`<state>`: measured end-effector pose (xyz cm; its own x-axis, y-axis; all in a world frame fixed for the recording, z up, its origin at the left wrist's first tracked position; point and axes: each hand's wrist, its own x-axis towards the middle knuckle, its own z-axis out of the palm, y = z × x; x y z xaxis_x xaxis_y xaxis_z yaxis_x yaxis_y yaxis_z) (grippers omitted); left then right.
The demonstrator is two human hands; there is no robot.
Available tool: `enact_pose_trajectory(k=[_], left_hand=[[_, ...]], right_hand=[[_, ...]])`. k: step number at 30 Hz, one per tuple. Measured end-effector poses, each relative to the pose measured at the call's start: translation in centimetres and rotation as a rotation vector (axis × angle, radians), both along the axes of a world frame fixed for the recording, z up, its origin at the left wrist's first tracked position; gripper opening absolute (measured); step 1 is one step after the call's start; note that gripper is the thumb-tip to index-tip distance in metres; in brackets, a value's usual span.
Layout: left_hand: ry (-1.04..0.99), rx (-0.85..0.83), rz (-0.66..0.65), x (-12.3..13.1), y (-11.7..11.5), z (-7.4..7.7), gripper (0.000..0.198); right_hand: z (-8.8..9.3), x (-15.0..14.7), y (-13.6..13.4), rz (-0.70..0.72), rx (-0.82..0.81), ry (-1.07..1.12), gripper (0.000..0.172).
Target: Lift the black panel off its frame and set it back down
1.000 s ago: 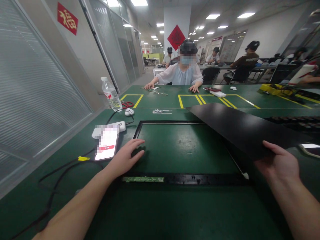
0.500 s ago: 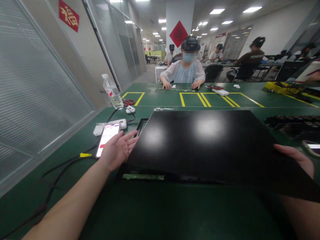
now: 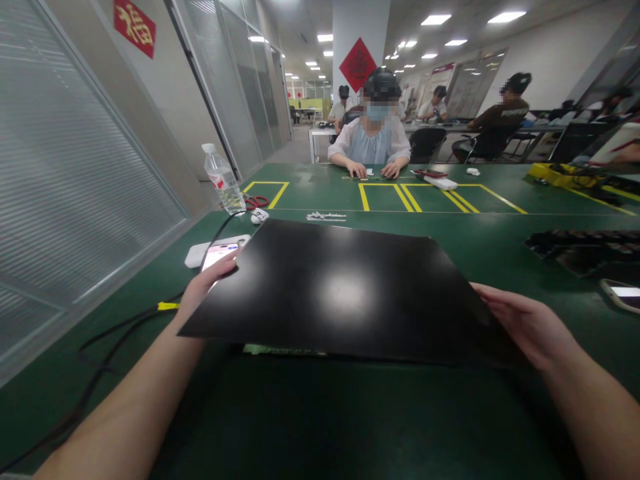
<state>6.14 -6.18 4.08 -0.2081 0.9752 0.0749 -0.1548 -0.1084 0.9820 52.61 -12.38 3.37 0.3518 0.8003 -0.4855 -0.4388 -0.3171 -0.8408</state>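
A large glossy black panel (image 3: 320, 293) spans the middle of the view, tilted above the green table (image 3: 310, 427). My left hand (image 3: 207, 280) grips its left edge, thumb on top and the other fingers hidden underneath. At the right edge, my right hand (image 3: 525, 320) holds the panel with its fingers partly under it. A green circuit strip (image 3: 283, 349) shows just below the panel's near edge. Beside my left hand lies a lit phone (image 3: 220, 253), partly covered by the hand and panel.
A water bottle (image 3: 223, 180), red scissors (image 3: 256, 201) and a white power bank (image 3: 196, 256) are at the left, with black cables (image 3: 107, 357). Across the table sits a person (image 3: 373, 137). Dark strips (image 3: 580, 250) and another phone (image 3: 623, 295) lie right.
The panel has shifted left and now covers the frame piece beneath. My left hand has closed on its left edge; my right hand has moved left with it. The person's hands opposite have shifted slightly.
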Motion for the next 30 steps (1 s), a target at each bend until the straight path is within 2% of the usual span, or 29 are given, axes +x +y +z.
enact_pose_trajectory(k=[3, 5, 9, 14, 21, 24, 30], left_hand=[[-0.131, -0.075, 0.036, 0.4, 0.5, 0.5, 0.038], [-0.214, -0.125, 0.067, 0.6, 0.8, 0.9, 0.035], [-0.168, -0.118, 0.122, -0.1, 1.3, 0.6, 0.033], [-0.069, -0.040, 0.014, -0.8, 2.2, -1.1, 0.027], [-0.058, -0.098, 0.008, -0.5, 3.1, -3.0, 0.035], [-0.016, -0.124, 0.000, -0.1, 2.8, -3.0, 0.038], [0.078, -0.159, -0.018, 0.6, 1.8, -1.8, 0.040]], right_hand=[[-0.2, 0.1, 0.1, 0.090, 0.031, 0.010, 0.036], [-0.4, 0.4, 0.2, 0.102, 0.059, -0.006, 0.043], [-0.8, 1.0, 0.4, 0.082, 0.118, -0.053, 0.051], [-1.2, 1.3, 0.5, 0.076, 0.137, -0.090, 0.042], [-1.9, 1.8, 0.7, 0.014, 0.112, -0.275, 0.027], [-2.1, 2.1, 0.8, 0.010, 0.111, -0.301, 0.024], [-2.5, 2.3, 1.0, -0.033, 0.120, -0.341, 0.024]])
